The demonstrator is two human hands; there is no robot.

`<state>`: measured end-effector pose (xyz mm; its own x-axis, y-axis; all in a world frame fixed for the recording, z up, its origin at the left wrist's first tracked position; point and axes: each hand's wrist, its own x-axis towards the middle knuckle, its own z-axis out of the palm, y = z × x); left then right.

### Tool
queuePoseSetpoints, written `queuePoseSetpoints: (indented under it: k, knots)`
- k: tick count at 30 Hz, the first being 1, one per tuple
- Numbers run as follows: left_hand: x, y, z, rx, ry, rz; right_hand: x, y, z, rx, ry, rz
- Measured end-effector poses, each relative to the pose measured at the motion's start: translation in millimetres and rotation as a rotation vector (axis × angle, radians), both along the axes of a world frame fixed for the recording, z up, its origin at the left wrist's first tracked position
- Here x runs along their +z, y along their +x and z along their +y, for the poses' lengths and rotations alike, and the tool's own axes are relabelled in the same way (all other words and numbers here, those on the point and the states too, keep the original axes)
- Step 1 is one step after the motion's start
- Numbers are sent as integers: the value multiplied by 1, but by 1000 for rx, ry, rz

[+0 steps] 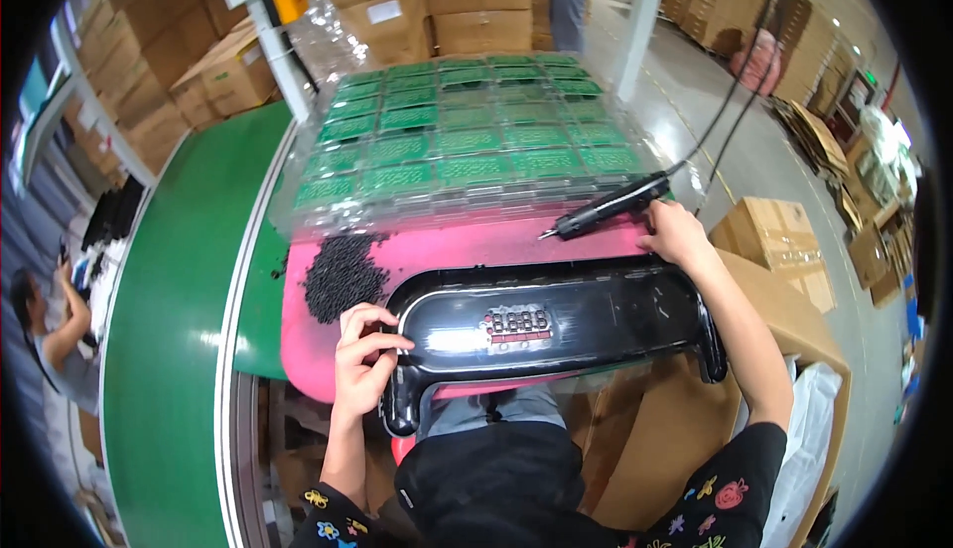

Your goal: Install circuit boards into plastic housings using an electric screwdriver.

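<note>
A long black plastic housing with a bent leg at each end lies across the near part of a pink mat. A small part with digit-like segments sits in the middle of its face. My left hand is at the housing's left end, its bent fingers closed on the rim. Beyond the right end, my right hand has its thumb and fingers apart, close under the back of a black electric screwdriver. The screwdriver's bit points left, and the hand's contact with it is unclear.
A pile of small black screws lies left on the mat. Behind it stand stacked clear trays of green circuit boards. A green conveyor belt runs along the left. Open cardboard boxes stand right; the screwdriver's cable hangs above.
</note>
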<state>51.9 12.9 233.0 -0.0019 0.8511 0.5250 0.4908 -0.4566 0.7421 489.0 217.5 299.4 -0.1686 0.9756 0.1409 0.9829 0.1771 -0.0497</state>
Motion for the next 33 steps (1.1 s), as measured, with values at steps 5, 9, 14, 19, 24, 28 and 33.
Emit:
queuePoseSetpoints:
  k: [5, 9, 14, 19, 24, 28, 33]
  knots:
    - [-6, 2, -6, 41, 57, -79, 21, 27, 0, -20, -90, 75]
    - [-5, 4, -8, 40, 83, -73, 59, 4, -19, -35, -25, 76]
    - [-9, 2, -10, 138, 90, -67, 63, -117, -33, 477, -128, 624]
    - [-4, 4, -8, 168, 87, 13, -3, -178, 9, 885, -42, 518]
    - [2, -26, -3, -52, -48, -126, -11, -205, 22, 1079, 169, 349]
    - [1, -32, -4, -79, -59, -120, 1, -210, 27, 1071, 241, 102]
    - [-2, -25, -9, 26, -41, -101, 17, -240, 55, 964, 334, 129]
